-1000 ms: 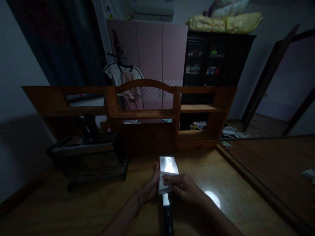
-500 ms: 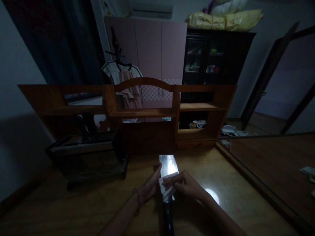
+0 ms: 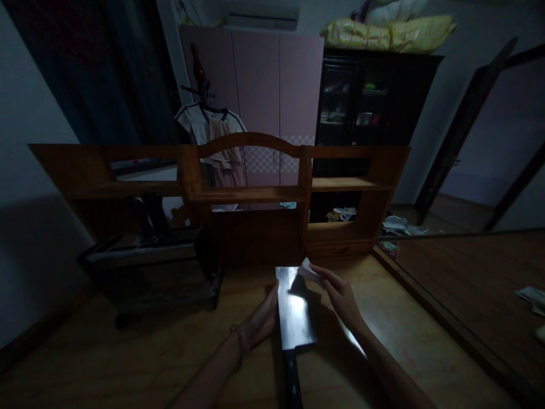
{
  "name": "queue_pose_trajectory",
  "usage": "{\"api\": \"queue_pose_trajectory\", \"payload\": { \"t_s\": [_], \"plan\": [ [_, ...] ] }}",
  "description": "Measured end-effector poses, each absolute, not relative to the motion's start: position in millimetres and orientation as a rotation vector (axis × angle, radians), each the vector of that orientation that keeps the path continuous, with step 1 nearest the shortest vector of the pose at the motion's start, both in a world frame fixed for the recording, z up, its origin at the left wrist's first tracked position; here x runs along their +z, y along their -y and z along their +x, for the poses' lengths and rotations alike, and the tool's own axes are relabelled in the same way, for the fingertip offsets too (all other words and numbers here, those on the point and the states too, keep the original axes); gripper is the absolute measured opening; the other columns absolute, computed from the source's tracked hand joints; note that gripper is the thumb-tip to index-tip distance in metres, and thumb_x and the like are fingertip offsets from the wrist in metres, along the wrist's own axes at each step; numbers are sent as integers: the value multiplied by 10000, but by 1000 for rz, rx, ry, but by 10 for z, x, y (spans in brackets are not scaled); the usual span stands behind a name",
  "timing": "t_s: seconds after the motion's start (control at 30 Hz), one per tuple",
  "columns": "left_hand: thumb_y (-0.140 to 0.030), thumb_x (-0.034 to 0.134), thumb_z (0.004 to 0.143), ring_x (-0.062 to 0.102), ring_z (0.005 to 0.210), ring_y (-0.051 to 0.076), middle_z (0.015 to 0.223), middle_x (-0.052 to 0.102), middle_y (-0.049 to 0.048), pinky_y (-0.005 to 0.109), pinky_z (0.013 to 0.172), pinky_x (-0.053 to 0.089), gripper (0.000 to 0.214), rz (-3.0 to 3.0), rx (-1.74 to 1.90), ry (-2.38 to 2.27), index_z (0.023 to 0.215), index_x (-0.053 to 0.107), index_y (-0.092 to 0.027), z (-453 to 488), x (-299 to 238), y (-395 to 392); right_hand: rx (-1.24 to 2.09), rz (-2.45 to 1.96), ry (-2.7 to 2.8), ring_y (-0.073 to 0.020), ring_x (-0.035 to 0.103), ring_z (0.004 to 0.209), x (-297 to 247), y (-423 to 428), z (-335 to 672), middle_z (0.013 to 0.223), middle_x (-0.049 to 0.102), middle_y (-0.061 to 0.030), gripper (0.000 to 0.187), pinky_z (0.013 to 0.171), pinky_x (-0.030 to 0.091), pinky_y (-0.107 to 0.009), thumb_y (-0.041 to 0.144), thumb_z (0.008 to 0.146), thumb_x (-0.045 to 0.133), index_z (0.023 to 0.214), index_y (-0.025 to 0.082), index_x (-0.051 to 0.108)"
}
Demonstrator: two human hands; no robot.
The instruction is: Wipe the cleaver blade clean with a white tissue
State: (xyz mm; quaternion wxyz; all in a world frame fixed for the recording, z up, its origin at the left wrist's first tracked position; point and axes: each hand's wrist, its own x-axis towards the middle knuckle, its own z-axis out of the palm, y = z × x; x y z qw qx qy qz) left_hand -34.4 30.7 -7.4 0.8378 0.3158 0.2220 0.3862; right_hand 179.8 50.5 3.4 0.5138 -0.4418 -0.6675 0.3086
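Note:
A cleaver (image 3: 294, 321) with a broad shiny blade and a black riveted handle lies in front of me, its handle towards me. My left hand (image 3: 264, 317) grips the blade's left edge, the thumb along its side and the other fingers mostly hidden. In my right hand (image 3: 342, 295) a white tissue (image 3: 312, 274) is pinched at the far right corner of the blade, and its shadow falls on the metal. Whether the tissue touches the blade there I cannot tell.
On the left of the wooden table (image 3: 170, 358) stands a dark knife block (image 3: 149, 278) with black handles sticking up. A wooden shelf unit (image 3: 251, 196) closes off the back. A raised ledge (image 3: 430, 307) runs along the right side.
My right hand has moved the tissue from the near part of the blade up to its far right corner, baring the blade. My left hand has stayed at the left edge.

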Motion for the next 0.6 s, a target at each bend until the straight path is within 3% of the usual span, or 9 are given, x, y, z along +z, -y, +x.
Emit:
{"api": "queue_pose_trajectory", "payload": {
  "t_s": [0.17,0.37,0.6],
  "plan": [
    [-544,332,968,580,1161,261,1204,656,138,358,1064,365,616,635,818,-491,1336,538,-95,-302,-13,-298,731,-1055,1843,-262,558,1237,-75,-416,1639,1346,597,-56,410,1048,425,-466,310,950,448,1342,254,553],
    [-650,368,905,562,1195,290,1160,667,164,364,1090,338,713,657,812,-432,1269,575,-73,-329,-170,-350,763,-853,2132,-233,383,1384,-92,-348,1446,1461,470,-36,438,1158,280,-497,256,958,441,1392,274,492],
    [-707,340,879,568,1180,295,1103,677,178,393,1080,342,761,645,751,-375,1149,628,-57,-391,-203,-342,903,-721,2158,-235,470,1327,26,-248,1362,1395,546,-23,384,1132,330,-497,266,959,450,1323,289,570]
  ]
}}
